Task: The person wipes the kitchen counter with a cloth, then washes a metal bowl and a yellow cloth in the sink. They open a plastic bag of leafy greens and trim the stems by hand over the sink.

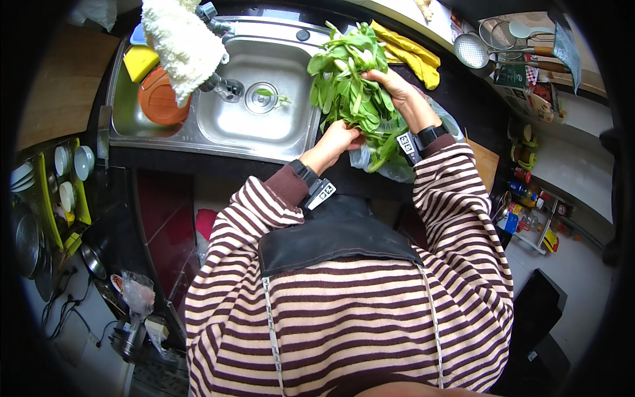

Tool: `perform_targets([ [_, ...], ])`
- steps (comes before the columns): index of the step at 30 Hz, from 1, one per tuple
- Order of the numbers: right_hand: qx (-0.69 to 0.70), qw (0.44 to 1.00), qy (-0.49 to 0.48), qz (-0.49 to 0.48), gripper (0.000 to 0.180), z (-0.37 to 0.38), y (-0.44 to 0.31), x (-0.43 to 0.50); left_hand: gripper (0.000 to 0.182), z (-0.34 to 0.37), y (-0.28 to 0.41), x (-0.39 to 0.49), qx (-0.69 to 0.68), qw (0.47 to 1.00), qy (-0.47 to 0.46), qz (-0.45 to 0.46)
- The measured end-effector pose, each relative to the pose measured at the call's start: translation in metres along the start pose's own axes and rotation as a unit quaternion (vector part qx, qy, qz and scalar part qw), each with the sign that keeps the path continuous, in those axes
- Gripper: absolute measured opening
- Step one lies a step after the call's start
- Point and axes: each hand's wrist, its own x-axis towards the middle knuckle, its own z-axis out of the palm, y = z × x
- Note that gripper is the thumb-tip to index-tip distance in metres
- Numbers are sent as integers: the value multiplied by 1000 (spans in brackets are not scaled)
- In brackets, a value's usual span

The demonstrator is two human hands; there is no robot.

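Note:
A bunch of leafy green vegetables (354,89) is held up between both hands, beside the right rim of a steel sink (258,119). My right hand (397,89) grips the bunch from its right side, thumb over the leaves. Lower down, my left hand (335,146) pinches the bottom of it, its fingertips partly hidden by leaves. Under the hands lies a clear plastic bag (397,171) with more greens (384,154) at its opening. A loose leaf (265,92) rests over the sink drain (260,100).
A faucet (228,90) and a white fluffy cloth (183,49) hang over the sink divider. The left basin holds an orange round container (161,99) near a yellow sponge (140,62). A cleaver (103,134) stands at the left edge. Yellow gloves (412,54) lie behind the greens; a wooden board (481,161) sits right.

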Motion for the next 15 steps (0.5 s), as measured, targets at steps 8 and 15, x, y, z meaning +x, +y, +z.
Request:
perform_targets([
  [8, 29, 992, 123, 12, 45, -45, 4, 5, 31, -39, 6, -5, 70, 997, -15, 9],
  [15, -97, 980, 167, -37, 52, -35, -9, -17, 29, -87, 5, -9, 29, 996, 81, 18],
])
